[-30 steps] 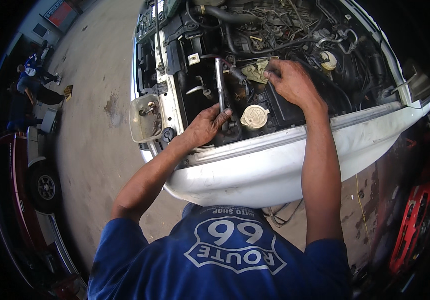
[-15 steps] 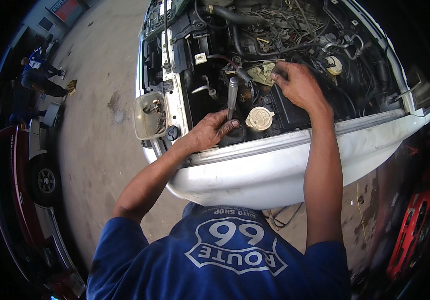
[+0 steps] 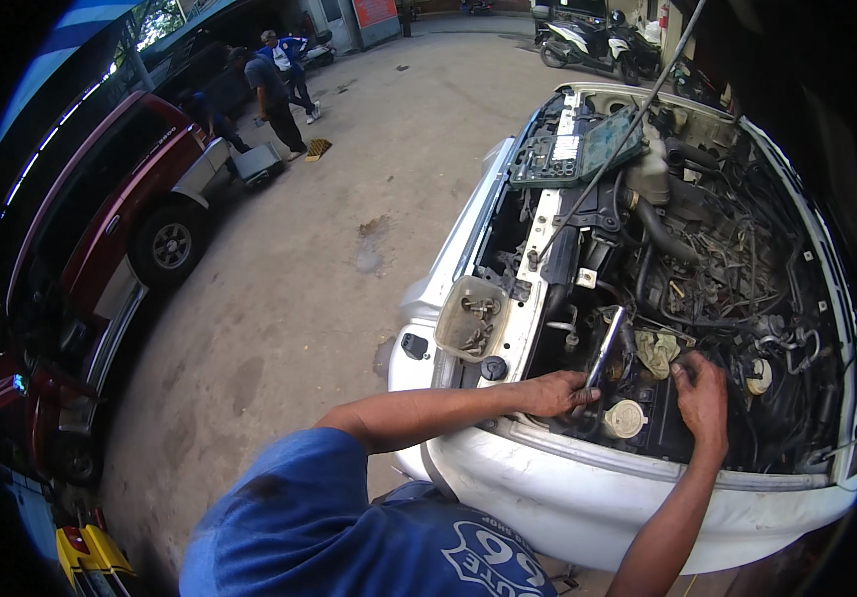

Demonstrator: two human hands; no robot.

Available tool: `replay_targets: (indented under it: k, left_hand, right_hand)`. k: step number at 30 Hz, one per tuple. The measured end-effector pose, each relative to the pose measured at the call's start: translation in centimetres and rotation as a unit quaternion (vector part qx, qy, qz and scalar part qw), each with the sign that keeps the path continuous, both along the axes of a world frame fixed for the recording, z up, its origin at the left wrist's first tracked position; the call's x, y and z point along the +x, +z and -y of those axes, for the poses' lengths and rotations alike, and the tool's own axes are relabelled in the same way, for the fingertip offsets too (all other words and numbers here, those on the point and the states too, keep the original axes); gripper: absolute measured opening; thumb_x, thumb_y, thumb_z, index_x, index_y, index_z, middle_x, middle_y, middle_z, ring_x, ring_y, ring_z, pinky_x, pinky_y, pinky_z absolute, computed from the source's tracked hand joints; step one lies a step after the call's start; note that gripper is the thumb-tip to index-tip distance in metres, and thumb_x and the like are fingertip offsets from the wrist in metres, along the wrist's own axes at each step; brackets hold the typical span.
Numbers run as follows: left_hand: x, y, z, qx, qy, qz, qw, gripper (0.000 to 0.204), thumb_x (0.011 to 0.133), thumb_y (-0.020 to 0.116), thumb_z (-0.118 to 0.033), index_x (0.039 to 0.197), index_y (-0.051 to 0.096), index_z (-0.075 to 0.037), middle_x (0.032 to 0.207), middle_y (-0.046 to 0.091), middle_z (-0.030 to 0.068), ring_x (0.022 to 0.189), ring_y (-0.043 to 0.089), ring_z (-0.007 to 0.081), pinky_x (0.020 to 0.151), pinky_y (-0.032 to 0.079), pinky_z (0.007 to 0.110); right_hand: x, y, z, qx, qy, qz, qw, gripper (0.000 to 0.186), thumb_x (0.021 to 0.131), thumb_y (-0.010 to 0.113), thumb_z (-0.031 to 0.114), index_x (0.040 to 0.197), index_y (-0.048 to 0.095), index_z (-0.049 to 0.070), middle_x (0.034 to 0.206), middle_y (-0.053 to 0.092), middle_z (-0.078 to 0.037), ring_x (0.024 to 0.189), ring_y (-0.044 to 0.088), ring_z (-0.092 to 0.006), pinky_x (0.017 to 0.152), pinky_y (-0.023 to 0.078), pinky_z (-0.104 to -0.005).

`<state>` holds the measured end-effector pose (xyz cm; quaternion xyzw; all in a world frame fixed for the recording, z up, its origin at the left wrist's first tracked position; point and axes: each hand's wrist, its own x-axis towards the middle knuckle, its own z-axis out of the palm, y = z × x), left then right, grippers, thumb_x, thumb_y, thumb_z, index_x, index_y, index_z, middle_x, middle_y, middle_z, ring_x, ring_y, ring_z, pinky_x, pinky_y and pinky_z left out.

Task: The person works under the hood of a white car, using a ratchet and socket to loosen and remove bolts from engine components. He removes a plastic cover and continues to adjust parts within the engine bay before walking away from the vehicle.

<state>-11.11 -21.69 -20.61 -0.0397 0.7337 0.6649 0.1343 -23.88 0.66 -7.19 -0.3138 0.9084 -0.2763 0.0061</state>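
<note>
My left hand [image 3: 556, 395] reaches over the white fender into the engine bay, its thumb and fingers closed round a chrome ratchet handle [image 3: 605, 346]. The handle slants upward, and its lower end is hidden. Right of it, beyond a round cream cap [image 3: 626, 419], my right hand [image 3: 702, 400] has its fingers curled and pinched together above a black box [image 3: 665, 423]. Whatever might be between those fingertips is too small to make out. Close to them lies a crumpled pale-yellow rag [image 3: 657, 353].
A plastic tub of metal parts [image 3: 471, 316] sits on the car's front edge. Farther along lies an open green socket case [image 3: 588, 149]. A prop rod [image 3: 638, 124] slants over the bay. A red vehicle [image 3: 115, 214] and several people [image 3: 267, 95] are at left; a motorbike [image 3: 588, 45] stands behind.
The view has swung left and up, so the engine bay sits farther right and more of the yard shows. My left hand keeps hold of the ratchet handle; my right fingers stay curled near the rag.
</note>
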Motion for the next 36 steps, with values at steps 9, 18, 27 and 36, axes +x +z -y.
replay_targets:
  k: [9,18,27,36]
  left_hand:
    - [-0.4,-1.1,0.8,-0.080,-0.077,-0.087,0.990,0.056,0.103,0.056,-0.050,0.129,0.059,0.000,0.115,0.067,0.0181,0.096,0.067,0.0256,0.083,0.061,0.037]
    - [-1.7,-2.6,0.4,0.142,0.017,0.103,0.984,0.059,0.104,0.058,-0.039,0.141,0.047,0.006,0.125,0.063,0.0262,0.103,0.071,0.0364,0.082,0.067,0.043]
    - [-1.4,-1.3,0.7,0.097,-0.024,0.073,0.992,0.057,0.103,0.059,-0.041,0.134,0.051,0.006,0.116,0.065,0.0225,0.101,0.071,0.0313,0.084,0.065,0.040]
    - [0.1,0.0,1.7,-0.110,-0.133,-0.018,0.985,0.055,0.090,0.072,-0.030,0.138,0.060,-0.005,0.132,0.062,0.0156,0.119,0.064,0.0299,0.104,0.051,0.035]
  right_hand:
    - [-0.5,-0.7,-0.1,0.004,-0.002,0.002,1.000,0.017,0.093,0.066,0.012,0.099,0.068,-0.004,0.095,0.070,-0.025,0.090,0.066,-0.0423,0.080,0.049,-0.0455]
    - [-0.4,-0.7,0.6,0.013,-0.003,0.004,1.000,0.024,0.097,0.064,0.019,0.102,0.068,-0.004,0.097,0.072,-0.023,0.091,0.068,-0.0404,0.083,0.051,-0.0441]
    - [-3.2,-3.6,15.7,-0.164,0.065,0.350,0.920,0.072,0.098,0.061,0.058,0.146,0.049,0.006,0.127,0.064,-0.012,0.106,0.061,-0.0211,0.086,0.052,-0.0377]
    - [6.7,-0.1,8.8,-0.351,0.173,0.343,0.854,0.026,0.103,0.059,0.024,0.097,0.073,0.002,0.069,0.054,0.005,0.062,0.048,-0.0094,0.060,0.042,-0.0253]
